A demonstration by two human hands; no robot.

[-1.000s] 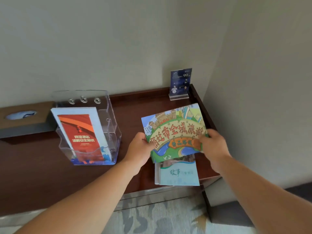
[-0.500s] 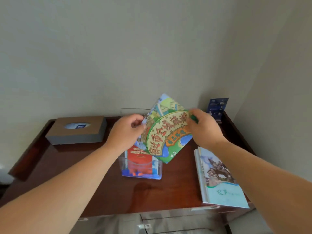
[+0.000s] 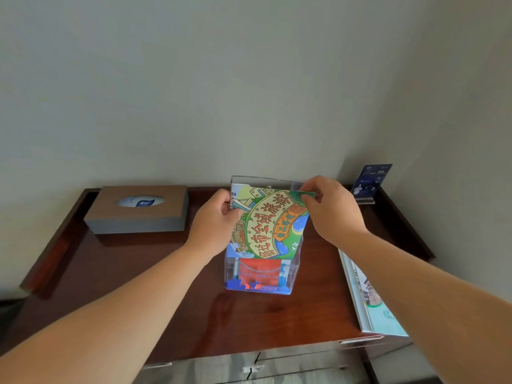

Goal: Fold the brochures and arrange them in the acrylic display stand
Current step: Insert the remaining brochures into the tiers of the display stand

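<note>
A: Head view; what do the hands hold?

B: Both are on one colourful illustrated folded brochure (image 3: 266, 225) with large red characters on a yellow band; the left hand (image 3: 214, 225) pinches its left edge, thumb in front and fingers curled behind; the right hand (image 3: 329, 209) pinches the upper right corner between thumb and fingertips.

A: Where does that brochure sit?

B: Upright in the clear acrylic display stand (image 3: 294, 268), print turned sideways; its lower end is down behind the front pocket, inside the stand's side walls; its top reaches almost to the clear back panel's upper edge; whether the bottom edge rests on the pocket floor I cannot tell.

A: Anything else in the stand?

B: A red and blue brochure (image 3: 260, 273) stands in the front pocket, below the colourful one and partly blurred by the acrylic.

A: Surroundings?

B: The stand is near the middle of a dark reddish wooden table (image 3: 138, 286) set against a pale wall; a brown rectangular tissue box (image 3: 138, 214) lies to the left, well apart from the stand; a stack of pale teal brochures (image 3: 371, 300) lies at the right front edge, partly under the right forearm; a small dark blue sign card in a clear holder (image 3: 371, 180) stands in the far right corner.
</note>
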